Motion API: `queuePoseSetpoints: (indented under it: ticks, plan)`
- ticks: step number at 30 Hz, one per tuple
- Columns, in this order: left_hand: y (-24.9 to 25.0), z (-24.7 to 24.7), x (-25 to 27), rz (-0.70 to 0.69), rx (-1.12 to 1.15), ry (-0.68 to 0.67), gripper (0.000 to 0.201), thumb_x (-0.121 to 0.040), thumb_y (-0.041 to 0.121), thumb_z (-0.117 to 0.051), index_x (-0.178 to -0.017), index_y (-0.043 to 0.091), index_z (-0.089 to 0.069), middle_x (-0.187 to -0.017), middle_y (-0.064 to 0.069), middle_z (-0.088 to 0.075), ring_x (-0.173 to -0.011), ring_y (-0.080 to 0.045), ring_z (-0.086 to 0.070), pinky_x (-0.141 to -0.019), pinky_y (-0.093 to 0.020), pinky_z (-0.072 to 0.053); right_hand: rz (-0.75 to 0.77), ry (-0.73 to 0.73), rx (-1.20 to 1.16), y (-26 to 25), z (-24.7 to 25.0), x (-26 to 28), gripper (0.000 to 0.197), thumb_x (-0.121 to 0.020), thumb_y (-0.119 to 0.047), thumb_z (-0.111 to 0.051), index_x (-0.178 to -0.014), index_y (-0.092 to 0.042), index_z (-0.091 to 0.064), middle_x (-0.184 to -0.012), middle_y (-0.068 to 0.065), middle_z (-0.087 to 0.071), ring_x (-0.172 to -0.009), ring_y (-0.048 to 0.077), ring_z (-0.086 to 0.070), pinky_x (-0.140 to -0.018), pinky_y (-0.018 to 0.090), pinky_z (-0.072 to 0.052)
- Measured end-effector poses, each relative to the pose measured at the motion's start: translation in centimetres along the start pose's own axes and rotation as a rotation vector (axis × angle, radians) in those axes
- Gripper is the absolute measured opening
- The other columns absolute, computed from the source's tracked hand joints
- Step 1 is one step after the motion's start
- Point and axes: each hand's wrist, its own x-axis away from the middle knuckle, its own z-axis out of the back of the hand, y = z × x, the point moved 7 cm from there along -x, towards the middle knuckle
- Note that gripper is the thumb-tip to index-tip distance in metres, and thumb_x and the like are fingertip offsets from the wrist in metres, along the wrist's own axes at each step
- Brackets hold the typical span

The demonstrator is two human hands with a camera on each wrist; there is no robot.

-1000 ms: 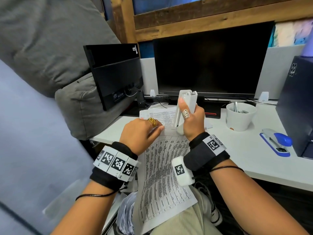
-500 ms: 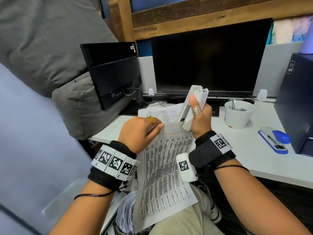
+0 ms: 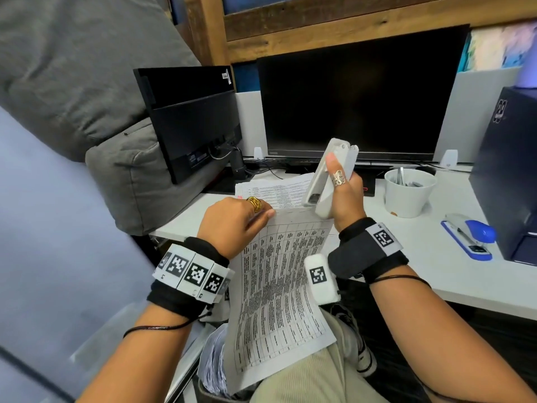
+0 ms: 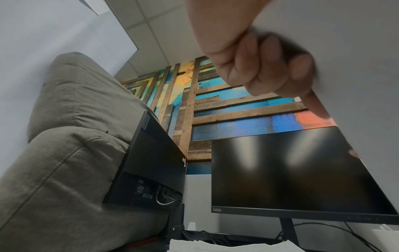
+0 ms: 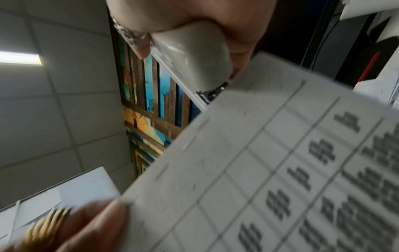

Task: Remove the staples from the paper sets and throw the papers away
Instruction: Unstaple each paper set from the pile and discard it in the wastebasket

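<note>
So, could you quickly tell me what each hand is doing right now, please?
Left hand: closed, pinching the top edge of the paper set.
Right hand: closed around the white stapler.

Even, soft light fills my head view, which bows at the edges. A ceiling light strip (image 5: 20, 58) glows in my right wrist view, where the printed paper (image 5: 280, 170) smears; pale glare streaks the monitor (image 4: 291, 170).
</note>
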Motion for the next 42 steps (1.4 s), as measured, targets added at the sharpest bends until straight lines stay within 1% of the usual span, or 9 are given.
queuePoseSetpoints:
  ticks: [8,16,20,23,29,32,35,38,42]
  plan:
    - [-0.9,-0.6,-0.1,0.013,-0.013,-0.033,0.032,-0.094,0.043,-0.045,-0.096,0.022,-0.069,-0.065,0.001,-0.066,-0.059,-0.017,-0.059,-0.049,-0.021,-0.036,-0.421,0.132,0.542,4.3,8.2,-2.5,0.063,-0.088,-0.026,-0.058,-0.136,0.002,-0.028,-0.127,0.013,-0.047,-0.119,0.030,-0.046,-0.091,0.032,-0.037]
    - [-1.0,-0.5,-0.1,-0.071,-0.069,0.058,0.034,-0.091,0.045,-0.043,-0.092,0.025,-0.071,-0.082,0.007,-0.071,-0.073,-0.016,-0.066,-0.049,-0.016,-0.027,-0.425,-0.112,1.399,8.5,11.1,-2.5,0.050,-0.088,-0.043,-0.059,-0.113,0.000,-0.058,-0.119,0.018,-0.061,-0.108,0.034,-0.057,-0.088,0.034,-0.045]
    - [-2.0,-0.2,0.0,-0.058,-0.075,0.095,0.039,-0.091,0.045,-0.040,-0.090,0.023,-0.072,-0.085,0.008,-0.070,-0.075,-0.016,-0.066,-0.049,-0.015,-0.027,0.000,-0.092,1.243,5.1,7.4,-3.0,0.051,-0.092,-0.048,-0.049,-0.121,-0.007,-0.059,-0.123,0.011,-0.062,-0.113,0.028,-0.056,-0.096,0.036,-0.042]
    - [-3.1,0.9,0.2,-0.021,-0.109,0.187,0.043,-0.090,0.045,-0.038,-0.087,0.020,-0.073,-0.077,0.005,-0.068,-0.066,-0.020,-0.066,-0.047,-0.014,-0.025,0.375,-0.352,0.801,0.5,1.2,-0.6,0.040,-0.086,-0.035,-0.063,-0.120,-0.014,-0.062,-0.116,-0.003,-0.063,-0.111,0.012,-0.055,-0.097,0.027,-0.040]
    - [-4.2,2.9,0.8,0.057,-0.187,0.319,0.039,-0.092,0.037,-0.037,-0.087,0.017,-0.070,-0.075,0.001,-0.063,-0.059,-0.021,-0.062,-0.047,-0.019,-0.033,0.478,-0.637,0.824,-0.5,-5.0,1.6,0.037,-0.081,-0.035,-0.069,-0.114,-0.020,-0.066,-0.107,-0.005,-0.068,-0.099,0.009,-0.060,-0.090,0.025,-0.046]
    - [-3.8,2.7,0.7,-0.008,-0.282,0.338,0.031,-0.091,0.032,-0.045,-0.093,0.016,-0.071,-0.083,-0.001,-0.065,-0.073,-0.025,-0.063,-0.053,-0.028,-0.047,0.669,-0.526,0.951,-0.2,-5.5,1.7,0.017,-0.084,-0.019,-0.068,-0.100,-0.016,-0.072,-0.090,0.000,-0.073,-0.084,0.017,-0.066,-0.081,0.030,-0.051]
    - [-3.0,1.2,0.5,-0.109,-0.465,0.332,0.034,-0.076,0.021,-0.071,-0.109,0.022,-0.066,-0.103,-0.003,-0.065,-0.096,-0.028,-0.061,-0.090,-0.043,-0.039,0.852,-0.434,0.909,-0.5,-5.3,2.9,0.017,-0.084,-0.023,-0.061,-0.091,-0.016,-0.075,-0.075,-0.001,-0.073,-0.063,0.017,-0.067,-0.063,0.025,-0.051]
    - [-1.5,0.2,1.1,-0.267,-0.367,0.377,0.051,-0.067,0.006,-0.078,-0.111,0.021,-0.058,-0.095,-0.002,-0.068,-0.080,-0.023,-0.064,-0.078,-0.035,-0.040,0.968,-0.372,0.766,-0.9,-4.4,4.6,0.021,-0.083,-0.018,-0.057,-0.093,-0.013,-0.075,-0.076,0.004,-0.073,-0.063,0.019,-0.068,-0.059,0.030,-0.055]
    - [0.0,1.8,2.9,-0.427,-0.246,0.568,0.023,-0.087,0.006,-0.062,-0.107,0.016,-0.068,-0.092,-0.004,-0.071,-0.076,-0.020,-0.066,-0.063,-0.027,-0.046,1.139,-0.268,0.634,-1.7,-2.5,6.9,0.017,-0.076,0.004,-0.066,-0.090,-0.003,-0.075,-0.091,0.009,-0.073,-0.083,0.023,-0.070,-0.071,0.032,-0.056]
